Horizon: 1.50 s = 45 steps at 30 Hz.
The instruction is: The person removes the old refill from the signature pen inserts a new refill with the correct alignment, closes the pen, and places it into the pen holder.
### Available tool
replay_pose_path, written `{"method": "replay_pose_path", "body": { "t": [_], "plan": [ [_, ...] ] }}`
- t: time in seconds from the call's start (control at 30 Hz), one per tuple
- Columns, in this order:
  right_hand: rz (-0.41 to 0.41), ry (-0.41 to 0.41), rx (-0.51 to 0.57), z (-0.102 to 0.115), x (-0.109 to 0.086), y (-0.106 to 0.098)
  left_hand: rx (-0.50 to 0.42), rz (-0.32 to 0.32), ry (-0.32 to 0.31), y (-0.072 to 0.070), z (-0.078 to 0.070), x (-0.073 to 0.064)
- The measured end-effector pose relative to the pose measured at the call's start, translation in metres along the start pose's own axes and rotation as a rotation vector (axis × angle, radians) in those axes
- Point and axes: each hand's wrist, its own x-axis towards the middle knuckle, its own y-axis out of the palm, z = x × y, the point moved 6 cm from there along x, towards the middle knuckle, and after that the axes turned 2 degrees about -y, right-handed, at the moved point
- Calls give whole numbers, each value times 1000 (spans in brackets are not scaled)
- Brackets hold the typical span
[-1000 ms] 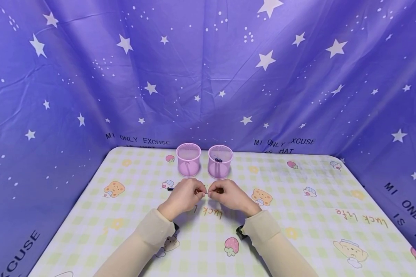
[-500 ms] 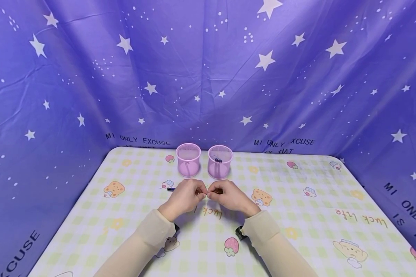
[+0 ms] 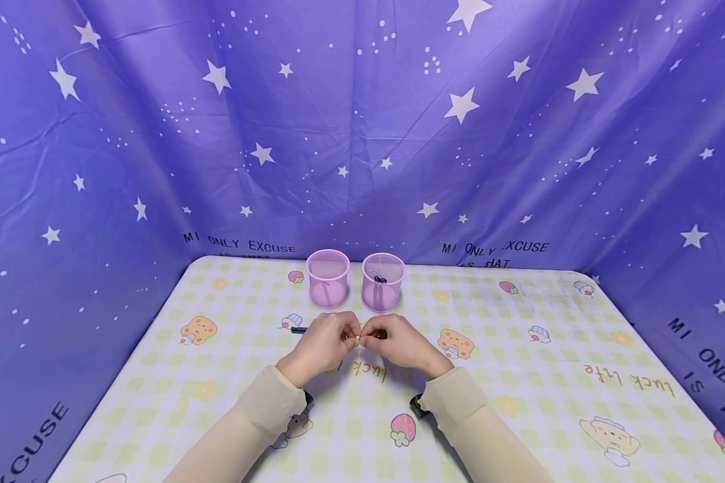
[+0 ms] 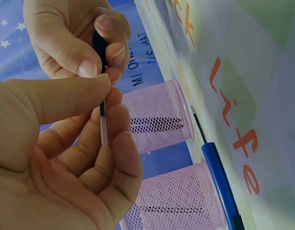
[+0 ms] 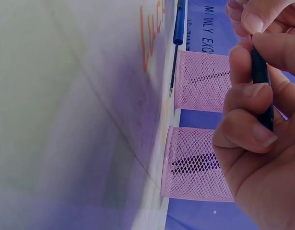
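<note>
My left hand [image 3: 321, 341] pinches a thin pen refill [image 4: 103, 127] between thumb and forefinger. The refill's clear tail end sticks out below the fingertips in the left wrist view. My right hand [image 3: 397, 341] holds a dark pen barrel [image 5: 262, 86], with fingers curled round it. The refill lines up with the barrel's end, where the fingertips of both hands meet and hide the join. On the table beyond the hands lies a blue pen barrel [image 4: 218, 177] with a bare refill tip protruding from it.
Two pink mesh cups stand side by side behind the hands: a left cup [image 3: 329, 292] and a right cup [image 3: 382, 295]. Small dark pieces [image 3: 380, 279] show in the right one. A checked cloth [image 3: 519, 429] covers the table; a starry purple curtain [image 3: 362, 100] surrounds it.
The hands' fingertips have drawn slightly closer; the thin dark length visible between them a second ago is now covered. Both arms stay nearly in place.
</note>
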Motion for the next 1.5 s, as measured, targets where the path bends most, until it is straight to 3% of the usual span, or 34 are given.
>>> {"method": "replay_pose_path", "body": {
  "t": [0.27, 0.7, 1.5],
  "plan": [
    [0, 3, -6, 1, -1, -1, 3, 6, -6, 0, 0, 0],
    [-9, 27, -28, -3, -1, -3, 101, 40, -102, -11, 6, 0],
    [-18, 33, -26, -2, -2, -4, 106, 28, -74, -8, 5, 0]
  ]
}}
